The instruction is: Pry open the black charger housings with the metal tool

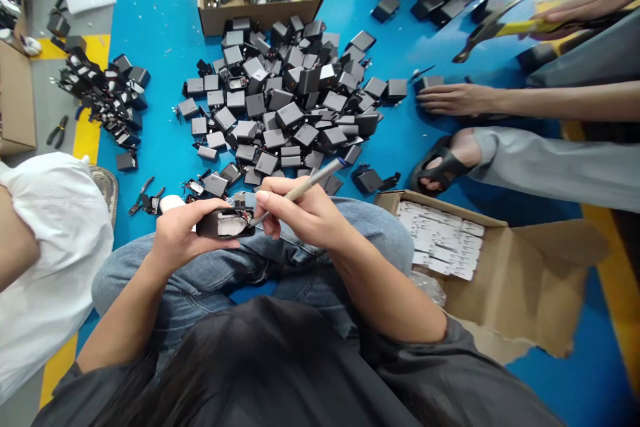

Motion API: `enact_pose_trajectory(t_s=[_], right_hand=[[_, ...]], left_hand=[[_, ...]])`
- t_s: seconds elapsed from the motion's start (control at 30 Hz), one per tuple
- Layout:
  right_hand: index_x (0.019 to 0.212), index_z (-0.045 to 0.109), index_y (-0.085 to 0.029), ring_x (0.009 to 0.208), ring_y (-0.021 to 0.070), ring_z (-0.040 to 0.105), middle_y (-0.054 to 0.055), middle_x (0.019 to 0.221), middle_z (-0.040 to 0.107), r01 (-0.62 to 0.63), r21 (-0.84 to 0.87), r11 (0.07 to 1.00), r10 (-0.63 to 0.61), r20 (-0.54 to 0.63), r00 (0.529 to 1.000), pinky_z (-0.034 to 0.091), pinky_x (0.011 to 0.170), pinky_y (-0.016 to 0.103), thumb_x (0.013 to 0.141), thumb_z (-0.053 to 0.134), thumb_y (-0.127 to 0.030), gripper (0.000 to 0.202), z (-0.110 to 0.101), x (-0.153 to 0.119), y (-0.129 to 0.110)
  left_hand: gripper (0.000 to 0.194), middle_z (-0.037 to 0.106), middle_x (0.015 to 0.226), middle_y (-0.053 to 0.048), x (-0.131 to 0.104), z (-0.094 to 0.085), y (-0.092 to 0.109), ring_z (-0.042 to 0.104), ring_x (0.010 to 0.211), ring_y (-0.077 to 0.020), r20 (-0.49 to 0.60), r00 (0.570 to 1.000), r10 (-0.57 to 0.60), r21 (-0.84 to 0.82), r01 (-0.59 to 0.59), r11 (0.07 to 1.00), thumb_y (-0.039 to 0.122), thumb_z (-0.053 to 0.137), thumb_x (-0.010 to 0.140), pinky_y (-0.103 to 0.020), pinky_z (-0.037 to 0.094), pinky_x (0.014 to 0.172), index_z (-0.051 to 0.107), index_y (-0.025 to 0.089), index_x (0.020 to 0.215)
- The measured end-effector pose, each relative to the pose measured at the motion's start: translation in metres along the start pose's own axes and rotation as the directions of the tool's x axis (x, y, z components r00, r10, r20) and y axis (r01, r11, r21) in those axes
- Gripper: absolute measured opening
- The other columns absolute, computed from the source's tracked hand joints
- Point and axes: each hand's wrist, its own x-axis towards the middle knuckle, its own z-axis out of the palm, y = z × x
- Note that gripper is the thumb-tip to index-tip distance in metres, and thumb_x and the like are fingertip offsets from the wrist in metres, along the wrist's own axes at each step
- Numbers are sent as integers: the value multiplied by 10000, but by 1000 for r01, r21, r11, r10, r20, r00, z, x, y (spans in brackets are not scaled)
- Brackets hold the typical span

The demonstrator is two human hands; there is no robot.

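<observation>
In my left hand (175, 230) is a small black plastic casing (204, 227), its open side facing up. Inside it show a white block (231, 225) and thin wires at the right end. My right hand (303, 210) grips a pen (313, 181) with a grey barrel and a dark blue end. The pen slants down to the left, its lower tip at the wires by the casing's right end; whether it touches them I cannot tell. A white rounded object (171, 203) shows behind my left hand, partly hidden.
A big heap of dark grey casings (287, 117) lies ahead on the blue floor, before a cardboard box (260, 13) of parts. Right stands an open carton (493, 273) with white pieces. A co-worker's hand (445, 99) rests near a hammer (480, 33). Pliers (141, 195) lie left.
</observation>
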Motion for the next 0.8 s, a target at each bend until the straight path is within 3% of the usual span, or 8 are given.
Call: enact_pose_trajectory(t_s=[0.07, 0.13, 0.23, 0.3, 0.43, 0.57, 0.63, 0.8], right_hand=[[674, 572, -183, 380, 96, 504, -45, 471, 540, -55, 113, 992, 61, -49, 997, 392, 380, 202, 896, 545, -389, 304, -2, 3, 2], [635, 567, -187, 358, 86, 463, -48, 449, 510, -16, 177, 984, 49, -187, 981, 353, 354, 196, 878, 560, -373, 306, -5, 6, 4], [648, 573, -201, 386, 90, 460, -43, 475, 500, 124, 168, 978, -38, -443, 896, 354, 364, 202, 899, 557, -366, 300, -9, 9, 7], [691, 595, -209, 420, 103, 488, -35, 508, 522, 141, 95, 985, -78, -486, 870, 383, 397, 216, 926, 551, -391, 301, -10, 11, 11], [738, 594, -205, 474, 116, 523, -16, 574, 576, 72, -262, 962, -167, -360, 918, 411, 484, 242, 965, 514, -437, 334, -6, 16, 22], [673, 520, -209, 484, 114, 482, -18, 543, 538, 45, -617, 786, -232, -227, 946, 340, 521, 246, 984, 469, -415, 376, -3, 19, 30], [666, 497, -213, 471, 110, 454, -25, 531, 514, 46, -684, 728, -232, -182, 955, 308, 518, 247, 992, 450, -404, 381, -2, 19, 31], [696, 478, -220, 452, 112, 430, -39, 512, 462, 77, -758, 648, -248, -115, 962, 279, 506, 243, 1011, 412, -386, 363, 0, 20, 35]], left_hand=[[451, 783, 983, -62, 3, -2, -1, 754, 850, -188, 31, 998, 50, -25, -49, 998, 555, 736, 793, -236, 583, 746, 682, 215, 1084], [429, 775, 1017, -68, 5, -3, -6, 748, 887, -187, 64, 997, 49, 7, -50, 999, 535, 713, 825, -237, 576, 762, 666, 209, 1099], [422, 755, 1041, -73, 6, -6, -18, 727, 936, -198, 58, 998, -18, 154, 9, 988, 537, 694, 840, -257, 557, 801, 654, 203, 1094], [439, 734, 1019, -82, 6, -10, -26, 703, 947, -211, 15, 997, -72, 284, 65, 957, 542, 690, 841, -274, 539, 807, 650, 192, 1103], [447, 663, 911, -66, 6, -16, -39, 650, 859, -208, -18, 975, -221, 480, 203, 854, 546, 703, 827, -268, 490, 721, 653, 192, 1096], [459, 663, 877, -63, 21, -26, -65, 647, 826, -226, 56, 914, -402, 535, 313, 785, 559, 736, 787, -264, 450, 672, 654, 216, 1080], [490, 703, 926, -66, 35, -37, -92, 665, 865, -247, 58, 859, -508, 529, 405, 745, 551, 753, 762, -273, 455, 699, 641, 230, 1115], [532, 709, 1160, -119, 61, -66, -182, 668, 1068, -307, -148, 716, -682, 531, 639, 556, 375, 710, 788, -329, 493, 855, 550, 184, 1258]])
